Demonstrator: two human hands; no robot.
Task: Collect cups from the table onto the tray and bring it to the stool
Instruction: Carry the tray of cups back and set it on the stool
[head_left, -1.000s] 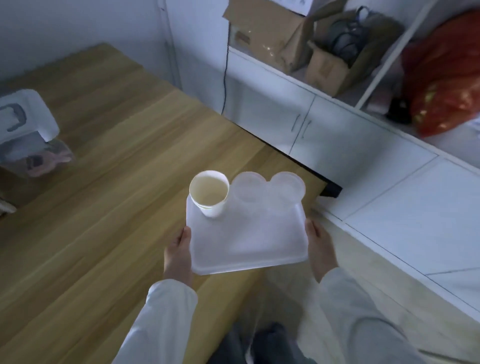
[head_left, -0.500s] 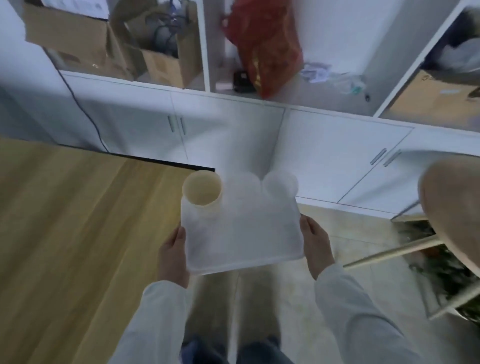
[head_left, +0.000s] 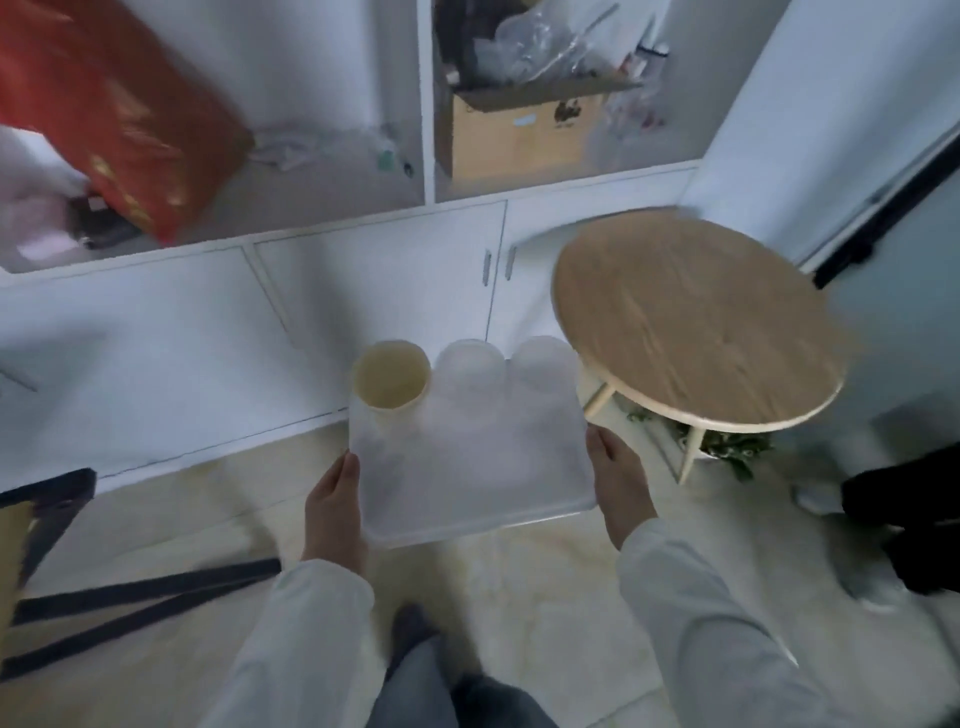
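Note:
I hold a white plastic tray level in front of me over the floor. My left hand grips its left edge and my right hand grips its right edge. Three cups stand along the tray's far edge: a paper cup with a cream inside at the left, and two translucent plastic cups to its right. The round wooden stool stands just right of and beyond the tray, its top bare.
White cabinets run along the wall ahead, with open shelves holding a red bag and a cardboard box. Black table legs cross the floor at the left. Another person's dark clothing and white shoe are at the right.
I have turned right, away from the wooden table, carrying the tray. The table has left the view and the stool has come from the right edge to beside the tray.

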